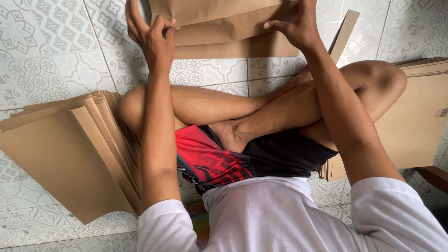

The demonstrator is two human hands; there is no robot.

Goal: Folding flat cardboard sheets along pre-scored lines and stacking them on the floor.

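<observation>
Overhead, L hand & R hand both gripping folded cardboard piece by side edges, tiled floor beside.

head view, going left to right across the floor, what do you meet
fanned stack of brown cardboard sheets → left hand → folded cardboard piece being gripped → right hand → loose cardboard strip → flat cardboard pile at the right edge

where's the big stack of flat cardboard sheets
In the head view, the fanned stack of cardboard sheets lies on the patterned tile floor, beside the person's left knee.
</observation>
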